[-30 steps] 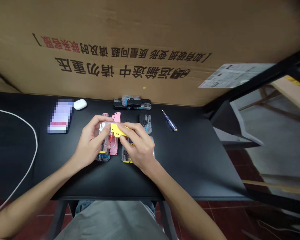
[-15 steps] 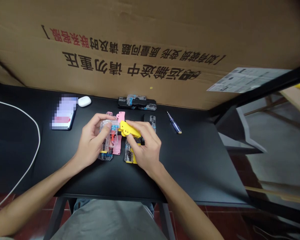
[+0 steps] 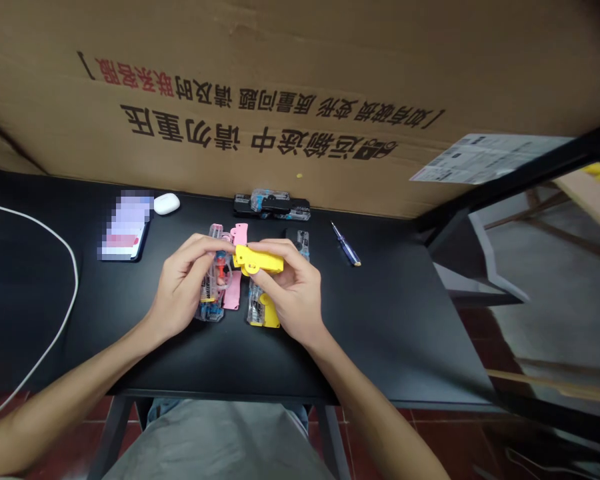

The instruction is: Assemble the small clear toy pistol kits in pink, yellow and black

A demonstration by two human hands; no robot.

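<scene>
"While the right hand (image 3: 295, 283) gripped the yellow piece (image 3: 260, 261), where was it?"

"Over the black table (image 3: 380, 320), its near end beside the left hand (image 3: 180, 283); whether that held anything, I couldn't tell."

The yellow part (image 3: 261, 261) looks smooth plastic — the tabletop (image 3: 390, 327) matt, the panel (image 3: 260, 40) (brown cardboard) dull.

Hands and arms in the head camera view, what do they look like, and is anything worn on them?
The left hand and right hand are ungloved, with no ring, watch or bracelet that I can see. The left forearm and right forearm are bare along most of their visible length. Between them shows a plain grey top.
</scene>
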